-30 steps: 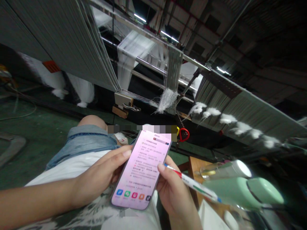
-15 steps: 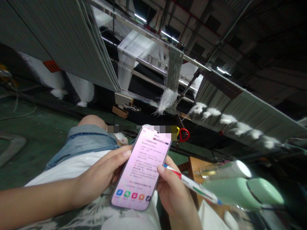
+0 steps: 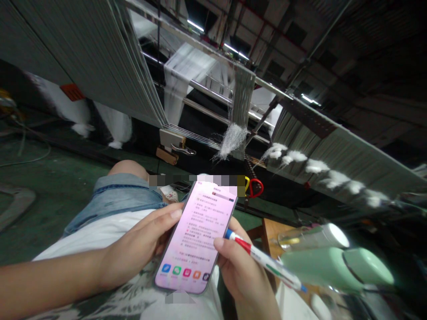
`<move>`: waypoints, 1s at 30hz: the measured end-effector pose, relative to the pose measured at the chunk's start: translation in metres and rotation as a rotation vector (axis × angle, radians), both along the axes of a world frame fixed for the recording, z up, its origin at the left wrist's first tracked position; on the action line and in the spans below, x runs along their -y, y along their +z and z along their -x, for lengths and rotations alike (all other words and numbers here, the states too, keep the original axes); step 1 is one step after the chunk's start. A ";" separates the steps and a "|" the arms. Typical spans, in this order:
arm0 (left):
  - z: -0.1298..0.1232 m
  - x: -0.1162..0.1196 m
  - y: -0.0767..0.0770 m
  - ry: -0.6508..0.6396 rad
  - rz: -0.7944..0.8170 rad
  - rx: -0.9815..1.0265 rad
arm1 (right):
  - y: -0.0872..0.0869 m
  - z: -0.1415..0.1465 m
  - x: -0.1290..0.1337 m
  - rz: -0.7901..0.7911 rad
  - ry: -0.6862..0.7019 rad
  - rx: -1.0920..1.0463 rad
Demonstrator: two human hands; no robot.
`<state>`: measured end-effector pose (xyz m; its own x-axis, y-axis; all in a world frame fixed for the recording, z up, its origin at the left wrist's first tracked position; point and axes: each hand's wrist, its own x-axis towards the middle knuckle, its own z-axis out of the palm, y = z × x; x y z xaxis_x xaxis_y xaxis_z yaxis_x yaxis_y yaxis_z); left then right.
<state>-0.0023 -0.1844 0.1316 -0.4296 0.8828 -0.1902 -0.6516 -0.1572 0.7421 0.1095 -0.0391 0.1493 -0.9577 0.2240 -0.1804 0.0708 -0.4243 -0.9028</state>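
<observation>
My left hand is shut around the left edge of a smartphone, with its thumb lying near the pink-lit screen. The screen shows lines of text above a row of app icons, and its top strip is blurred out. My right hand grips a white multi-colour pen with red and blue parts. That hand sits against the phone's lower right edge. Below the phone are my white shirt and patterned lap, with denim shorts and a bare knee beyond.
Grey warp threads of a loom with white fluff stretch overhead. Red-handled scissors hang beyond the phone. At right stand a wooden table, a glass bottle and a mint-green flask. Green floor lies at left.
The pen has tilted more steeply in my right hand, its lower end swinging down. The phone and my left hand have barely moved.
</observation>
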 end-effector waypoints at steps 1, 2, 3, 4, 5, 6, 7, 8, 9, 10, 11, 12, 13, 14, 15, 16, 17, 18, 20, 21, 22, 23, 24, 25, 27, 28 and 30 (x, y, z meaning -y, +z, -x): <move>0.000 0.000 0.000 0.005 0.007 -0.007 | 0.000 0.000 0.000 -0.007 -0.004 0.006; 0.000 0.000 -0.001 0.011 0.006 -0.013 | 0.000 0.000 0.000 -0.001 -0.013 0.010; 0.000 -0.001 -0.001 0.020 0.001 -0.017 | -0.001 0.000 -0.001 0.011 -0.021 0.013; 0.000 -0.001 0.000 0.026 -0.001 -0.019 | -0.001 0.000 0.000 0.026 -0.028 0.013; 0.000 -0.001 0.000 0.026 -0.001 -0.016 | -0.002 0.001 0.000 0.042 -0.034 0.011; 0.000 -0.002 0.001 0.019 -0.006 -0.006 | -0.002 0.002 0.000 0.056 -0.036 0.007; 0.000 -0.002 0.003 0.011 -0.010 0.012 | -0.002 0.002 0.000 0.064 -0.036 0.002; -0.001 -0.003 0.004 0.000 -0.012 0.033 | -0.002 0.003 0.001 0.067 -0.037 -0.004; -0.001 -0.003 0.005 -0.016 -0.018 0.054 | -0.002 0.004 0.001 0.070 -0.041 -0.011; -0.001 -0.004 0.007 -0.037 -0.029 0.078 | -0.001 0.004 0.001 0.077 -0.048 -0.015; -0.001 -0.006 0.008 -0.064 -0.045 0.105 | -0.001 0.005 0.001 0.087 -0.056 -0.016; -0.002 -0.007 0.009 -0.093 -0.058 0.139 | 0.000 0.005 0.002 0.100 -0.066 -0.015; -0.002 -0.009 0.009 -0.122 -0.069 0.173 | 0.000 0.006 0.002 0.113 -0.078 -0.015; -0.002 -0.010 0.010 -0.147 -0.078 0.209 | 0.001 0.006 0.002 0.126 -0.088 -0.015; -0.003 -0.012 0.010 -0.164 -0.081 0.243 | 0.001 0.007 0.002 0.134 -0.096 -0.015; -0.003 -0.013 0.011 -0.178 -0.081 0.270 | 0.000 0.007 0.002 0.139 -0.103 -0.017; -0.004 -0.014 0.012 -0.193 -0.085 0.287 | 0.000 0.007 0.002 0.141 -0.108 -0.019; -0.004 -0.014 0.013 -0.210 -0.090 0.300 | -0.001 0.008 0.002 0.141 -0.114 -0.019; -0.004 -0.014 0.015 -0.251 -0.107 0.324 | -0.002 0.009 0.002 0.140 -0.119 -0.016; -0.003 -0.013 0.016 -0.270 -0.115 0.333 | -0.002 0.009 0.002 0.138 -0.117 -0.015; -0.002 -0.012 0.016 -0.292 -0.118 0.341 | -0.003 0.009 0.002 0.135 -0.117 -0.016; -0.001 -0.011 0.015 -0.321 -0.115 0.348 | -0.003 0.009 0.002 0.130 -0.117 -0.015; 0.000 -0.010 0.015 -0.356 -0.104 0.355 | -0.003 0.009 0.002 0.124 -0.117 -0.012; 0.001 -0.010 0.014 -0.385 -0.094 0.358 | -0.003 0.008 0.002 0.118 -0.116 -0.007; 0.001 -0.009 0.013 -0.420 -0.084 0.370 | -0.002 0.008 0.002 0.106 -0.117 0.001; 0.001 -0.009 0.012 -0.424 -0.088 0.379 | -0.002 0.007 0.001 0.105 -0.112 -0.001; -0.001 -0.010 0.012 -0.397 -0.124 0.400 | -0.002 0.007 0.000 0.101 -0.096 -0.011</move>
<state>-0.0018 -0.1744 0.1438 0.0231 0.9877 -0.1546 -0.9047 0.0864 0.4171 0.1027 -0.0393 0.1471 -0.9350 0.2956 -0.1962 0.0158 -0.5177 -0.8554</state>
